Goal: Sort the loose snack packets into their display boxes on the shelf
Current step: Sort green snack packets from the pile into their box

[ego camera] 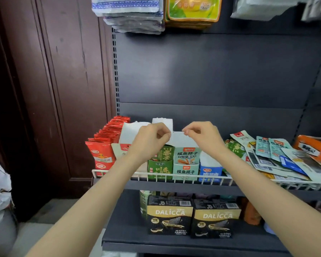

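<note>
Both my hands are raised over a row of display boxes on the middle shelf. My left hand and my right hand each pinch an upper corner of the white flap that stands up behind the pale green display box. A dark green display box stands to its left and a blue-and-white box to its right. Red packets fill the box at the far left. Loose snack packets lie in a heap on the right part of the shelf.
A white wire rail runs along the shelf's front edge. Two black DALICCA wafer boxes stand on the shelf below. Bagged goods hang above. A dark wooden door is to the left.
</note>
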`<state>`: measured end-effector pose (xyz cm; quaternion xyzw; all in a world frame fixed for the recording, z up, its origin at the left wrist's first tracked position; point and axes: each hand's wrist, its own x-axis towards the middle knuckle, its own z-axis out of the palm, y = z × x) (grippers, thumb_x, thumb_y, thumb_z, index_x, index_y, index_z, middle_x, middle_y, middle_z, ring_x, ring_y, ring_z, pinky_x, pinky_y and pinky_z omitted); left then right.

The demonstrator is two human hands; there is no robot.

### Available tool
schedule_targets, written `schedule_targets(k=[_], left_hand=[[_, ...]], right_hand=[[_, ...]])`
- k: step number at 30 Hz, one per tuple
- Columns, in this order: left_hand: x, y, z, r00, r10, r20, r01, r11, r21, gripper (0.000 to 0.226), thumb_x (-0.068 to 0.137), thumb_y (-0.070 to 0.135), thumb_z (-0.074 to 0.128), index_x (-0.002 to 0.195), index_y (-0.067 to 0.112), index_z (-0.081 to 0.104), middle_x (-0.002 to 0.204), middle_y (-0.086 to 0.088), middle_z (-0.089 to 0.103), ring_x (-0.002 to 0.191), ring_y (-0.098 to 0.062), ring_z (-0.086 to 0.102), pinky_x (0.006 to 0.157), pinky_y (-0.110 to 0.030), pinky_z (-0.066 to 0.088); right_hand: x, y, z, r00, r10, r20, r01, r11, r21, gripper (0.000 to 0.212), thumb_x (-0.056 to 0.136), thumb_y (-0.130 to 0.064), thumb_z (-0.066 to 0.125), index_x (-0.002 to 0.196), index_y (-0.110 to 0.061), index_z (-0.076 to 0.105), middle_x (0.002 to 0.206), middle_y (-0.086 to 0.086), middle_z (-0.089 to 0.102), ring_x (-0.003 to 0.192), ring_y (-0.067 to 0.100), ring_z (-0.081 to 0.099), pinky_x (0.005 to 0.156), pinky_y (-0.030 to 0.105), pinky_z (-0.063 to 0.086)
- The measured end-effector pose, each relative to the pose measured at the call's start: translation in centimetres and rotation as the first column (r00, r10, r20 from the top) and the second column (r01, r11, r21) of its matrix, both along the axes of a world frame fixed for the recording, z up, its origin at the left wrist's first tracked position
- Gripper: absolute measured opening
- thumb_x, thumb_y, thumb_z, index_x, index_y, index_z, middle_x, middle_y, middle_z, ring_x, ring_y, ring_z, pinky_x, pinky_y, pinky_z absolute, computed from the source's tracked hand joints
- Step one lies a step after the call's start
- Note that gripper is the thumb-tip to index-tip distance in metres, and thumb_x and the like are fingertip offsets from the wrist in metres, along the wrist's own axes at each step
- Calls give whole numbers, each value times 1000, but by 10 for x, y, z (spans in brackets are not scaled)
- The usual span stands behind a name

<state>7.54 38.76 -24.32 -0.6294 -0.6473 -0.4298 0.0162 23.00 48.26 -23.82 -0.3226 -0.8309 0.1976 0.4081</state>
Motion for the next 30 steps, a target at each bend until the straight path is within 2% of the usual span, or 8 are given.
schedule_targets(k=[3,6,12,14,18,23,25,30], left_hand=[[51,18,-4,978,-198,63,200,979,-31,8,91,20,58,92,22,66,83,10,65,72,3,57,64,-5,42],[101,44,-12,939,-326,111,336,938,-86,8,92,19,58,94,23,65,86,9,66,78,-2,60,70,-13,47],[183,110,-42,958,-287,-14,257,879,-401,28,94,17,49,118,6,56,118,-11,61,111,-24,55,90,-30,42],[199,132,-55,960,-279,-13,232,823,-519,8,94,18,48,97,12,51,96,-6,56,93,-22,56,77,-33,43],[214,158,-66,986,-146,-74,64,759,-648,25,96,21,47,75,9,43,73,-5,42,73,-20,46,54,-32,33],[213,175,-72,997,-13,-82,-40,792,-609,34,89,10,58,64,12,35,65,-1,38,60,-15,41,44,-22,28],[211,181,-74,1000,26,-18,-31,839,-544,35,88,4,56,61,12,34,64,-2,40,67,-19,46,47,-24,30],[215,173,-54,998,27,54,-11,962,-272,19,92,1,46,85,-2,63,89,-11,65,80,-23,55,61,-30,43]], right_hand=[[42,20,-19,995,-98,27,98,995,-5,18,91,-14,57,98,-16,73,96,-6,70,91,10,62,78,21,42],[87,45,-41,978,-166,123,170,985,-21,21,91,-13,56,106,-14,70,106,0,69,99,15,60,78,25,41],[163,94,-72,886,-299,355,356,928,-107,34,89,-14,57,123,-10,60,123,9,61,110,22,54,81,25,37],[180,105,-79,843,-327,427,415,901,-129,43,89,-15,57,130,-6,53,136,15,50,126,28,45,98,32,36],[199,113,-86,809,-315,496,443,882,-162,53,91,-22,58,140,-13,41,150,15,30,138,30,25,109,31,23],[203,121,-91,790,-248,561,422,884,-203,54,89,-25,60,138,-7,44,143,13,45,133,27,39,100,30,34],[203,123,-90,786,-248,566,425,882,-204,56,89,-25,60,139,-7,43,142,13,46,132,28,40,101,31,35],[200,123,-78,903,-231,361,331,912,-244,61,89,-18,60,144,-13,33,149,7,36,136,24,33,106,30,30]])
